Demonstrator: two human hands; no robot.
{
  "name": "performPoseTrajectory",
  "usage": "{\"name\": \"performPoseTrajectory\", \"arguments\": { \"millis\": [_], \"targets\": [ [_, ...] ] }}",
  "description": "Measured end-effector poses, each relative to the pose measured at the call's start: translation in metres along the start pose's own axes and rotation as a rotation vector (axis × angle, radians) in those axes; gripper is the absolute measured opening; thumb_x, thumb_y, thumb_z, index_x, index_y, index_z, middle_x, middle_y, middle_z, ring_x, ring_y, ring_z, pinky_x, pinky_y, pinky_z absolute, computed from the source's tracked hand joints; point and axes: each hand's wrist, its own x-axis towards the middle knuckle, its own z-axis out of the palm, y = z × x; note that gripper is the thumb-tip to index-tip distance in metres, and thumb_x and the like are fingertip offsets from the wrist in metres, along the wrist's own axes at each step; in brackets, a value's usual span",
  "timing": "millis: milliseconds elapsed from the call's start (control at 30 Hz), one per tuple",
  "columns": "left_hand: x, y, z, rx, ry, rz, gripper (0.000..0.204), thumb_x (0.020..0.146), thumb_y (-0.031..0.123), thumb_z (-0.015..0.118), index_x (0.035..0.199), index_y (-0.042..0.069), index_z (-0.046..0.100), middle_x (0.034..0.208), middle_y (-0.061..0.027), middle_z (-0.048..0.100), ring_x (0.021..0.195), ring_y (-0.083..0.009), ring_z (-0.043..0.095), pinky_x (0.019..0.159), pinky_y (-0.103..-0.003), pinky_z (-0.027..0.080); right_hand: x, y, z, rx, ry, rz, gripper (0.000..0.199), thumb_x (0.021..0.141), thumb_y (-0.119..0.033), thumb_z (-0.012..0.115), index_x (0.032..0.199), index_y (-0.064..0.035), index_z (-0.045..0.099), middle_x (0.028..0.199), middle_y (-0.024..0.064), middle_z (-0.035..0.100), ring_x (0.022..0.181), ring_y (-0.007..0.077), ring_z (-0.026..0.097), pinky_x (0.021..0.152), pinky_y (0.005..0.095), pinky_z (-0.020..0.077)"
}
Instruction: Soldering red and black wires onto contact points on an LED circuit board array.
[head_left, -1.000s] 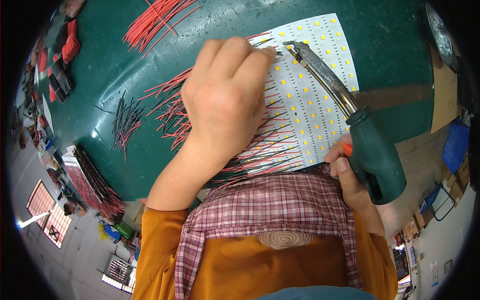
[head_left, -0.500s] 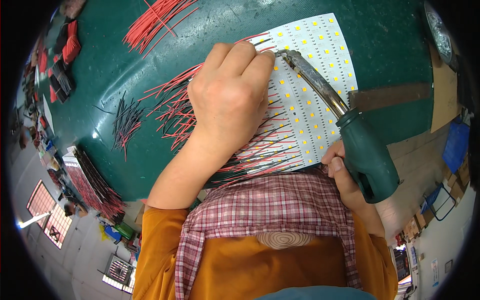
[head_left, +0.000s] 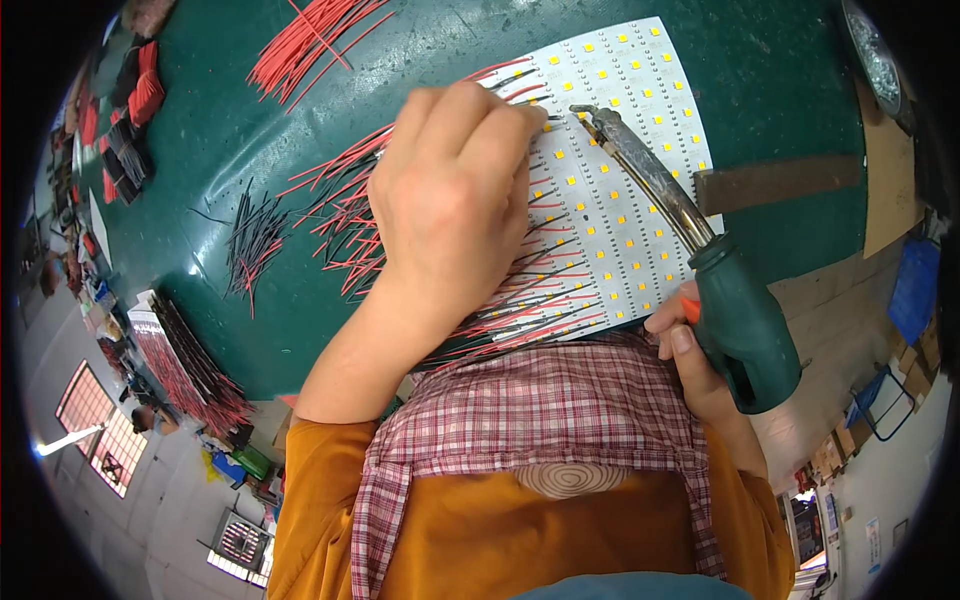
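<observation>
A white LED panel (head_left: 620,90) with rows of small yellow chips lies on the green table (head_left: 780,80). Several red and black wires (head_left: 545,300) stick out along its left edge. My left hand (head_left: 455,195) rests over that edge, fingertips pinched on a thin wire near the panel's top. My right hand (head_left: 690,355) grips the green handle of a soldering iron (head_left: 740,320). Its metal tip (head_left: 582,115) sits on the panel just right of my left fingertips.
A loose pile of red wires (head_left: 310,35) lies at the back, a small heap of black wires (head_left: 250,240) to the left. Finished wired panels (head_left: 185,360) are stacked at the left edge. A brown bar (head_left: 780,180) lies right of the panel.
My left hand has slid up along the panel's wired edge, and the iron's tip has followed it upward and to the left. My right hand has moved slightly with the handle.
</observation>
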Motion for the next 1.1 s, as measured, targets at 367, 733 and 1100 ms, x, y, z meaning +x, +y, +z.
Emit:
{"name": "performPoseTrajectory", "arguments": {
  "millis": [367, 733, 1100],
  "targets": [
    [-0.008, 0.003, 0.003, 0.043, -0.072, -0.022, 0.029, 0.054, -0.001, 0.063, 0.081, 0.008, 0.065, 0.073, -0.0021, 0.054, 0.07, -0.02, 0.055, 0.054, -0.03, 0.046, 0.001, 0.009, 0.0, -0.136, -0.097, -0.056, 0.01, 0.087, -0.01, 0.05, 0.087, -0.0013, 0.053, 0.076, 0.0036, 0.053, 0.06, 0.0074, 0.046, 0.056, 0.0217, 0.0402],
    [-0.008, 0.002, 0.002, 0.065, -0.056, -0.01, 0.024, 0.057, 0.001, 0.065, 0.08, 0.01, 0.065, 0.073, -0.0011, 0.055, 0.07, -0.0192, 0.055, 0.054, -0.03, 0.047, -0.002, 0.007, -0.001, 0.113, -0.107, 0.008, 0.028, 0.09, -0.008, 0.046, 0.117, -0.0031, 0.04, 0.084, 0.0091, 0.057, 0.063, 0.0094, 0.045, 0.061, 0.0245, 0.0415],
    [-0.013, 0.007, -0.004, 0.018, 0.032, 0.032, 0.023, 0.059, 0.001, 0.064, 0.08, 0.009, 0.064, 0.072, -0.0026, 0.052, 0.07, -0.0203, 0.054, 0.054, -0.031, 0.045, -0.011, 0.015, -0.003, 0.074, -0.078, 0.035, 0.012, 0.085, -0.006, 0.052, 0.095, -0.001, 0.055, 0.081, 0.0058, 0.058, 0.064, 0.0093, 0.049, 0.059, 0.0235, 0.0424]
  ]
}}
